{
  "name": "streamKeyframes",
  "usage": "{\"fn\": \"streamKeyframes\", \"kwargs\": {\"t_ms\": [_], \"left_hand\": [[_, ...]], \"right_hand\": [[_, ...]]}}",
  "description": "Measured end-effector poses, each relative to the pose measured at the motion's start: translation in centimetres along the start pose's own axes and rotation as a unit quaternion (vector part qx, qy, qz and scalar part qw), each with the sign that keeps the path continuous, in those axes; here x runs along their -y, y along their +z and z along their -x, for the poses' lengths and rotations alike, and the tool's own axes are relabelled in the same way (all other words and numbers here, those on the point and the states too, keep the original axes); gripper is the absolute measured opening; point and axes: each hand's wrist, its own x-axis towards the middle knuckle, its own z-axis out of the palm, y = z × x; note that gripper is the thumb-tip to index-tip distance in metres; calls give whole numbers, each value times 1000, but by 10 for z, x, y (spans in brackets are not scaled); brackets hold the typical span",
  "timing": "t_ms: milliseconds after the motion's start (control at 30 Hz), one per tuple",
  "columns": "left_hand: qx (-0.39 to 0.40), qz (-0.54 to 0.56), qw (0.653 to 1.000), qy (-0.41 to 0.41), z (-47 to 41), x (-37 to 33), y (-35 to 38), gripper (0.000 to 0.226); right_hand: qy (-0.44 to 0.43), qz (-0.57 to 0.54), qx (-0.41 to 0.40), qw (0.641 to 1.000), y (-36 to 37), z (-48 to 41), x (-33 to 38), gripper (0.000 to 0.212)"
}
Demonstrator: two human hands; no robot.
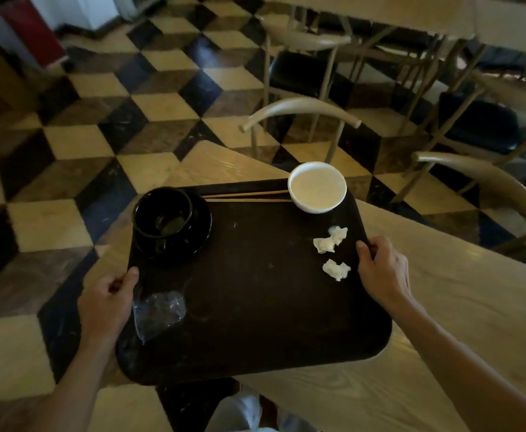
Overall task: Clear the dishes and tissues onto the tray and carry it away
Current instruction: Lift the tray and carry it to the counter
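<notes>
left hand (105, 302), right hand (381, 269) clamp tray (255, 307) edges | chair (302, 110) beyond table (442, 307)

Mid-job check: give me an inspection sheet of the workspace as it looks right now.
Surface: light wooden table, bare where visible.
Job's things: dark tray carries black pot on a black plate, white bowl, chopsticks along the far rim, crumpled tissues.
Clutter: clear plastic wrapper on the tray.
Grippers: left hand and right hand grip opposite tray edges.
Cables: nothing seen.
Surroundings: chairs, chequered floor.
</notes>
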Motion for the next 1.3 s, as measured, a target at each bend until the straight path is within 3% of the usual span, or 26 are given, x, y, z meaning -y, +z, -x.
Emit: {"fn": "streamKeyframes", "kwargs": {"t_ms": [267,533,733,1100,1300], "left_hand": [[-102,-16,990,-94,78,6,-68,30],[-240,-63,954,-168,174,53,-131,30],[-307,59,905,-289,247,67,-174,28],[-393,-40,836,-381,358,145,-278,26],[-415,-7,820,-394,395,210,-343,26]], "right_hand": [[-130,11,82,988,20,-29,69,14],[-240,33,177,954,71,-8,146,12],[-320,25,262,910,106,48,203,19],[-391,57,337,854,181,195,296,19],[-442,58,362,819,214,282,340,24]]}}
